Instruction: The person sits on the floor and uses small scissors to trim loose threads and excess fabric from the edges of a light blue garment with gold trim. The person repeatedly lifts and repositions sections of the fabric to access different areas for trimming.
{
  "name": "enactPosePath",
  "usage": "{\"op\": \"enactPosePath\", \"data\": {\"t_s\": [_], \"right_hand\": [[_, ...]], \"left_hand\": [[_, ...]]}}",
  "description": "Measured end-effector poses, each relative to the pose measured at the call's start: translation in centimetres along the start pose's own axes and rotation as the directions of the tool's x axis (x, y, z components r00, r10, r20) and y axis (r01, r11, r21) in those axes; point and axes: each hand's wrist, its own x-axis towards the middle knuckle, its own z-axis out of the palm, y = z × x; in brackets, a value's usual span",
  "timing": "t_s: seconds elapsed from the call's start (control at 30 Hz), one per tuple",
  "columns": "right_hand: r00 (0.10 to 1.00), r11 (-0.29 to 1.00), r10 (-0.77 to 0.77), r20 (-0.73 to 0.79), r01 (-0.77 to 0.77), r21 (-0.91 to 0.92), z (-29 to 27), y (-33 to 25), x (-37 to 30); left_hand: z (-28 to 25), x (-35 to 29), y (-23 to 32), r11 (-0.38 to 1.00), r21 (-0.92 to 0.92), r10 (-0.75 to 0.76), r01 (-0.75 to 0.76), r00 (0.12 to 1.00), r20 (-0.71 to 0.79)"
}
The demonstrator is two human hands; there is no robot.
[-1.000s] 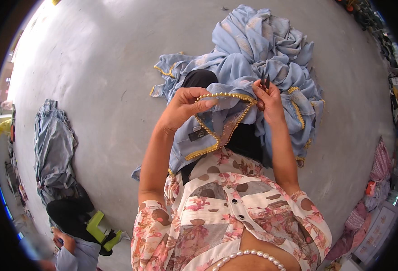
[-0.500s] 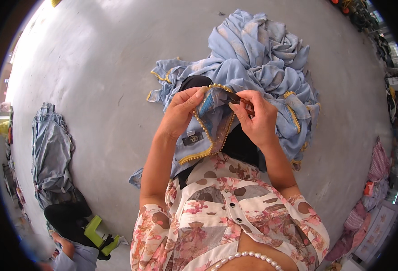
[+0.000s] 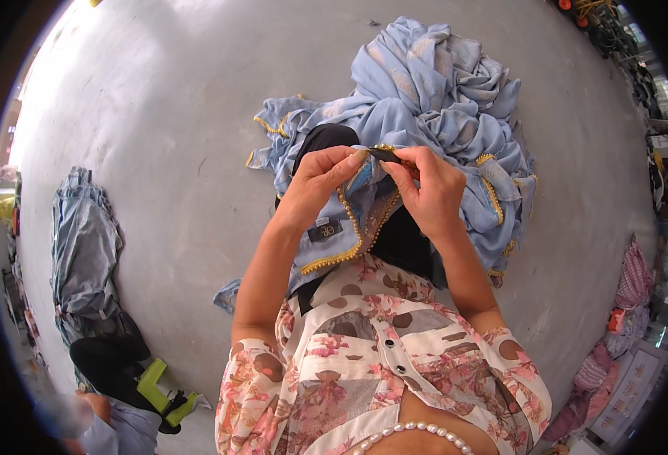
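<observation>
- Nearest the camera, the left hand [image 3: 315, 182] and right hand [image 3: 429, 189] meet over the lap, both pinching the beaded gold-trimmed edge [image 3: 357, 227] of a light blue garment [image 3: 425, 98].
- The right fingers [image 3: 402, 163] clamp a small dark object, possibly a tool; the view is too small to tell which.
- A second ago the hands were spread apart along the trim; now they nearly touch.
- The garment drapes from the lap onto the grey floor [image 3: 159, 114], bunched in folds beyond the hands, over black cloth [image 3: 323, 140].
- Far left lies a grey-blue pile of clothes [image 3: 84, 243]; no container shows.
</observation>
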Motion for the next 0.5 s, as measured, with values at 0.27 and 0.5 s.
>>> {"op": "enactPosePath", "data": {"t_s": [0.27,0.5], "right_hand": [[0.983,0.964,0.176,0.052,-0.183,0.193,-1.8,-0.1,0.1],[0.995,0.993,-0.089,0.05,0.085,0.08,0.0,1.5,-1.5]], "left_hand": [[-1.2,0.7,-1.0,0.943,-0.326,-0.086,0.072,0.996,-0.029],[-0.2,1.0,-0.7,0.834,-0.543,-0.179,0.098,0.979,-0.098]]}}
